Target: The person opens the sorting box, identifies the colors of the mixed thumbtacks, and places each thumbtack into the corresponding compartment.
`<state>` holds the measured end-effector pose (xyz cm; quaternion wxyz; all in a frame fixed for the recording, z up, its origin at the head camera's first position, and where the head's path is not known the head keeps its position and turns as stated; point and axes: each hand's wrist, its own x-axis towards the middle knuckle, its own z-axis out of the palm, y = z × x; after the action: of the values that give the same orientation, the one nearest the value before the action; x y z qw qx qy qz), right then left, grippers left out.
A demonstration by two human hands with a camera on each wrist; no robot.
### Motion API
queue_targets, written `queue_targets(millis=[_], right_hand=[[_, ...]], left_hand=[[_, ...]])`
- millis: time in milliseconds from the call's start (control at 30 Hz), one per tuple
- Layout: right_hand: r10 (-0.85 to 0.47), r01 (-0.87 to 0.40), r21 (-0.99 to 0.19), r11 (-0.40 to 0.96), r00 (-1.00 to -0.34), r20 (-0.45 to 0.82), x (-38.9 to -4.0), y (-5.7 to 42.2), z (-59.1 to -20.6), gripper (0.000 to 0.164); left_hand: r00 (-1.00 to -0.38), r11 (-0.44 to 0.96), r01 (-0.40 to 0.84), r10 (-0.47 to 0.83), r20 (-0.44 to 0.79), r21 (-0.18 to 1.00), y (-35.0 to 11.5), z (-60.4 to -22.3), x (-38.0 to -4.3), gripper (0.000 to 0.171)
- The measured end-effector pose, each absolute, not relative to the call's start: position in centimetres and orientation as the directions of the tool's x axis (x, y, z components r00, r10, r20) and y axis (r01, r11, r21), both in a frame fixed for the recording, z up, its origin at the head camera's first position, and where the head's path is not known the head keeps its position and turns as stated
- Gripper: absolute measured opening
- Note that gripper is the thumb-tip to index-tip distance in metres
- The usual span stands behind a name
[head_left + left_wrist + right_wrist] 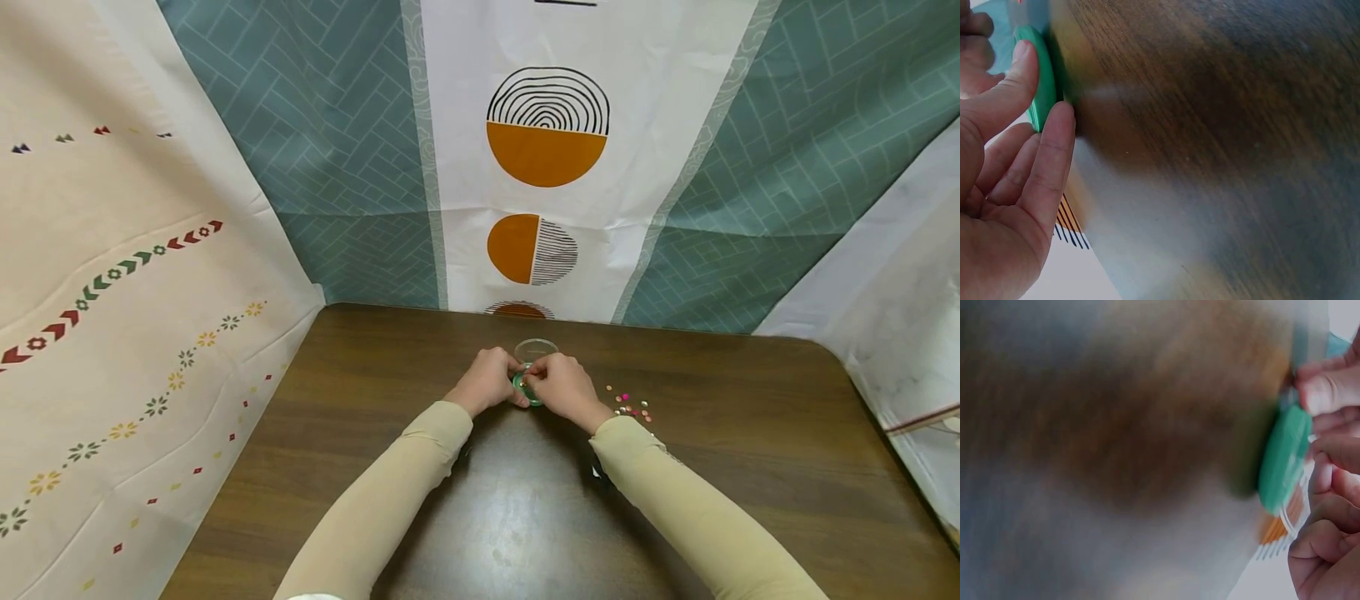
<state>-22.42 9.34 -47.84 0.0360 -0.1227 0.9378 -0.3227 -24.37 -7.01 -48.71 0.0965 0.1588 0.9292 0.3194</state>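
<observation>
Both hands meet at a green round lid-like disc [1044,87] near the table's far middle. My left hand [489,382] grips it by the edge, thumb on the near side and fingers behind and below, tilting it up off the wood. Over its face hang the curled fingertips of my right hand [564,385], drawn together. A tiny gold speck shows by those fingertips in the head view; whether they pinch it or it lies on the disc I cannot tell. Curled right fingers [1329,534] also show beside the disc in the right wrist view, which is blurred.
Just behind the hands stands a clear round container [536,343]. Several small pink, orange and pale sequin-like discs [634,409] lie scattered right of the right hand. The brown wooden table [750,433] ends at patterned cloth [360,150] hung behind and at both sides.
</observation>
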Motion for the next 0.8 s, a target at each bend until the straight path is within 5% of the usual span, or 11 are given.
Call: queue_targets(millis=[433,800], right_hand=[[-0.136,-0.174,-0.618,0.767,-0.985,0.109,-23.6,17.8,-43.5,0.013],[-0.138,-0.096,-0.477,0.874,-0.989,-0.054,-22.8,21.9,-44.9,0.018]], left_hand=[[-0.928,0.750,0.222,0.359,-0.102,0.623,-7.1,-48.4,-24.5,0.062],[-0.926,0.754,0.223,0.362,-0.107,0.617,-6.9,-48.7,-24.6,0.064]])
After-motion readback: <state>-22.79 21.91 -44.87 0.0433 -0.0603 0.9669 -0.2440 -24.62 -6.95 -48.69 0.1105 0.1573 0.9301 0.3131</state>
